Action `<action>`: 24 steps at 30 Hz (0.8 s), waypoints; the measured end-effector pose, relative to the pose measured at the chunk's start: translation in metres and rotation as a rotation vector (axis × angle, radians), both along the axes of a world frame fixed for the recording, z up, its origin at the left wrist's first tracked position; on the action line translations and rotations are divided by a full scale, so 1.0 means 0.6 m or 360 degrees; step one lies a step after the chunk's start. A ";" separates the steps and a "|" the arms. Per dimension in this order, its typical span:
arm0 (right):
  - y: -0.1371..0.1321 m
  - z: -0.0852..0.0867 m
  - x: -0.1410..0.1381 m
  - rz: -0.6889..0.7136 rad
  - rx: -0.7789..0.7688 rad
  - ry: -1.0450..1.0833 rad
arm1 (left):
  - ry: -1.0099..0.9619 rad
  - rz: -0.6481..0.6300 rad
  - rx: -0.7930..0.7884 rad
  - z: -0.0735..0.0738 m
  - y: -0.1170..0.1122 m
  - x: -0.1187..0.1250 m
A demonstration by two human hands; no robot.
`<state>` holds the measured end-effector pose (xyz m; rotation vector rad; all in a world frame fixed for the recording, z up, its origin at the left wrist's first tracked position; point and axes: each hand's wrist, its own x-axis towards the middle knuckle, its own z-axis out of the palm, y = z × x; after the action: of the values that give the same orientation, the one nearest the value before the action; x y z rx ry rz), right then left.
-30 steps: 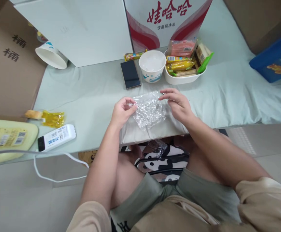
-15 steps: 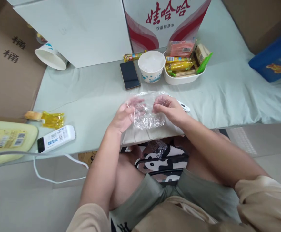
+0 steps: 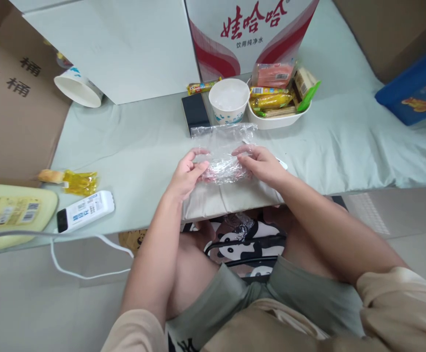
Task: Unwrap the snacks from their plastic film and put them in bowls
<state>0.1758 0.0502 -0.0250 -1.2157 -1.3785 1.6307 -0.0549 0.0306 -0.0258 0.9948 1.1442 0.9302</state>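
A crinkled sheet of clear plastic wrap (image 3: 222, 146) is held up over the near edge of the pale green table (image 3: 132, 142). My left hand (image 3: 187, 173) pinches its left side and my right hand (image 3: 260, 164) pinches its right side. Both hands have their fingers closed on the wrap. The sheet stands raised between them, its top edge reaching toward the dark phone (image 3: 195, 111) and the white paper bowl (image 3: 229, 100) behind it.
A white tray of wrapped snacks (image 3: 277, 95) stands at the back, by a red-and-white carton (image 3: 249, 29). A tipped paper cup (image 3: 77, 87), a yellow packet (image 3: 78, 181), a white power strip (image 3: 85, 210) and a cardboard box (image 3: 11, 98) lie left. A panda-print bag (image 3: 245, 239) sits below.
The wrap lay crumpled on the table edge a second ago. Both hands have since gathered it and lifted it, stretching the sheet upward so that it covers part of the phone.
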 end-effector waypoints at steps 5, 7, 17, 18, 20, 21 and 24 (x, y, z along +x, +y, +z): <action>-0.001 0.006 0.016 0.0181 -0.0022 -0.0031 | -0.0035 -0.0063 -0.0059 0.006 -0.004 -0.002; -0.001 0.007 0.020 0.0167 -0.0011 0.0039 | -0.0011 -0.0042 -0.0057 0.006 -0.003 -0.002; 0.002 0.001 0.020 0.0024 -0.0044 0.0501 | -0.0257 0.0052 -0.0033 0.013 0.003 -0.014; 0.003 0.001 0.020 0.0030 -0.0008 0.0453 | -0.0239 0.0031 -0.0020 0.012 0.004 -0.014; 0.004 -0.002 0.021 0.0001 0.0119 0.0266 | -0.0146 -0.0013 0.0012 0.008 0.004 -0.013; 0.005 -0.004 0.021 -0.0036 0.0178 0.0163 | -0.0084 -0.0034 0.0030 0.005 0.003 -0.011; 0.006 -0.012 0.017 -0.0207 0.0190 0.0083 | 0.0016 -0.0023 0.0090 -0.004 0.002 -0.008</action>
<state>0.1859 0.0537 -0.0325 -1.1604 -1.3168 1.4597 -0.0596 0.0320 -0.0281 1.0532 1.1226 0.9514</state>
